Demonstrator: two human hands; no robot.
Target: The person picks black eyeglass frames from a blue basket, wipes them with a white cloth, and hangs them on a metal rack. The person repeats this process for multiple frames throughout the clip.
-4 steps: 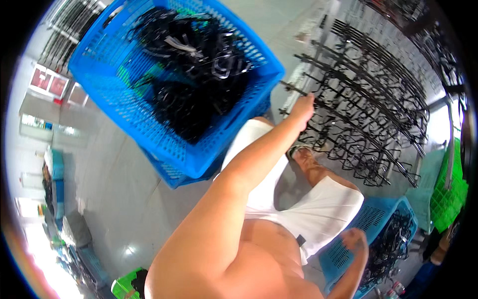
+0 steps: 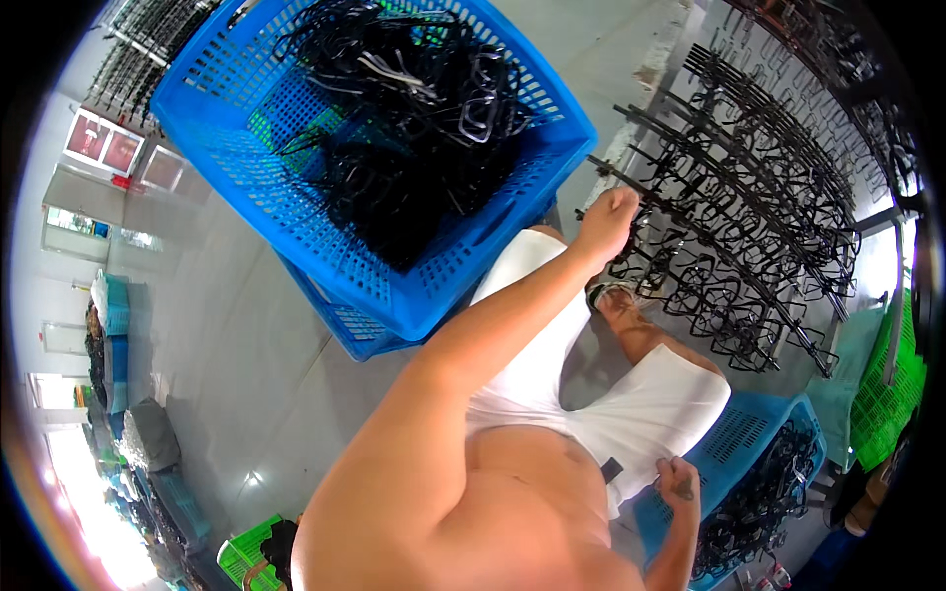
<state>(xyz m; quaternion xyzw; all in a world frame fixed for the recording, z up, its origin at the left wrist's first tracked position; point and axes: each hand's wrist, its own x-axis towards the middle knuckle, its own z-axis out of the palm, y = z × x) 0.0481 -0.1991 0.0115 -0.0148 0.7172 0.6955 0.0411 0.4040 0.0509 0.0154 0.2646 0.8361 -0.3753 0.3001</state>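
My left arm reaches forward, its hand [image 2: 607, 225] closed around a black bar [image 2: 658, 236] at the near left end of a rack. Small dark wire-like frames [image 2: 714, 295] hang from the bars in rows. My right hand [image 2: 678, 483] is by my right thigh, its fingers curled in; whether anything small is in them cannot be made out. Just beyond that hand stands a lighter blue crate [image 2: 724, 428] with black frames [image 2: 764, 492] in it. Left of my left hand is a large blue perforated basket [image 2: 370, 305], holding a tangled heap of black pieces [image 2: 394, 187].
The large basket rests on another blue basket [image 2: 360, 330]. Bright green crates stand at the right edge [image 2: 882, 394] and lower left [image 2: 246, 552]. Grey floor [image 2: 246, 374] spreads to the left, with a row of bins [image 2: 116, 345] along the far left. My foot [image 2: 619, 303] is beside the rack.
My right hand has drawn back from over the lighter blue crate toward my thigh, its fingers now curled. My left hand stays at the bar. The whole view has shifted slightly.
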